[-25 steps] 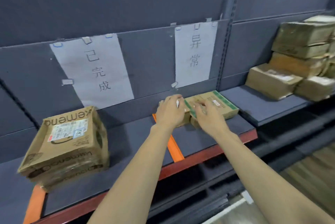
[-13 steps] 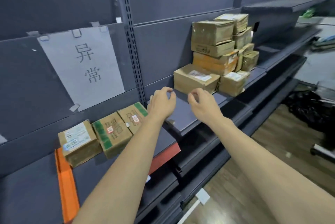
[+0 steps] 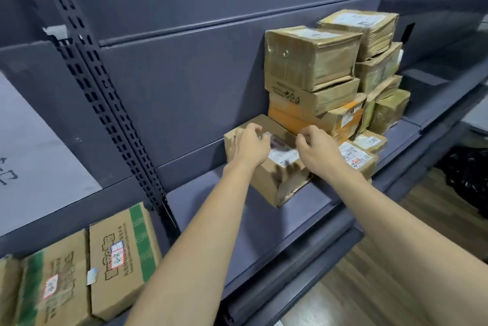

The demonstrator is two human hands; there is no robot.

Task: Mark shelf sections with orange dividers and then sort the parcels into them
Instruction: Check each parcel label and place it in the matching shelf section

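From the head camera, both bare arms reach forward to a brown parcel lying on the grey shelf, at the front left of a stack of parcels. The left hand lies on the parcel's top left edge, fingers curled over it — whether they truly clamp the box I cannot tell, though they touch it. The right hand sits at the parcel's right side, above its white label, fingers bent and loosely gathered; a firm hold is not plain either. The parcel sits skewed, one corner pointing toward the shelf's front lip.

The stack behind rises several boxes high (one carries an orange band), touching the back panel. Just right of the hands lies a flat parcel with a printed label.

Lower left, on the neighbouring shelf section, two cartons with green stripes lie side by side. A slotted upright separates the sections, and a paper sign hangs at far left.
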